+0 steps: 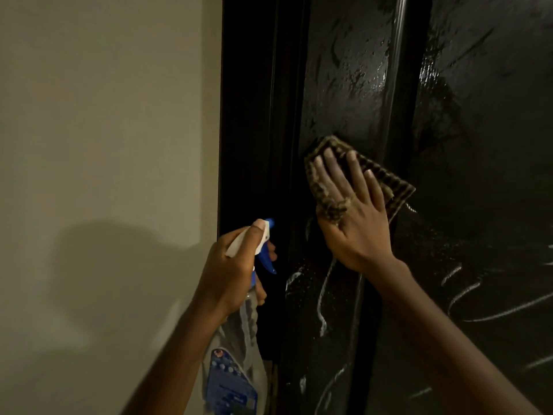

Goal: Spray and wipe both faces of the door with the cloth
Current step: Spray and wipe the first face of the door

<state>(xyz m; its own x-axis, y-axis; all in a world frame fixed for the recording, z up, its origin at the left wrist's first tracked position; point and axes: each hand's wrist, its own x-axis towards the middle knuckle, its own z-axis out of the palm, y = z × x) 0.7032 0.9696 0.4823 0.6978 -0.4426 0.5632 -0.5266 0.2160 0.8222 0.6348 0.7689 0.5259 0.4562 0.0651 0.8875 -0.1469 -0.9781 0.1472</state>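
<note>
Door point(478, 145), dark and glossy, filled the right side of the view, its face wet and swirled with smears toward the top and crossed by pale chalky streaks point(323, 301) toward the bottom. A person's right hand point(353, 223) pressed a striped brown cloth point(395, 190) flat against a vertical panel near the door's left edge. Its fingers point(330, 163) lay straight and slightly spread over the fabric, and a bunch of the cloth rode up between them at the knuckles. One corner of the cloth stuck out to the right of the hand, lying on the door face.

The left hand point(230, 271) gripped a spray bottle point(239, 339) by the neck just beside the door's left edge, in front of the dark door frame point(254, 115). The thumb ran along the white top of the sprayer, and the other fingers curled round the neck behind the blue trigger point(266, 262). The nozzle pointed toward the door, apart from it. The bottle's clear body hung down below the hand, its blue label blurred and unreadable. A plain pale wall point(104, 115) took up the left side, with a soft shadow point(113, 265) falling across it beside the left forearm
</note>
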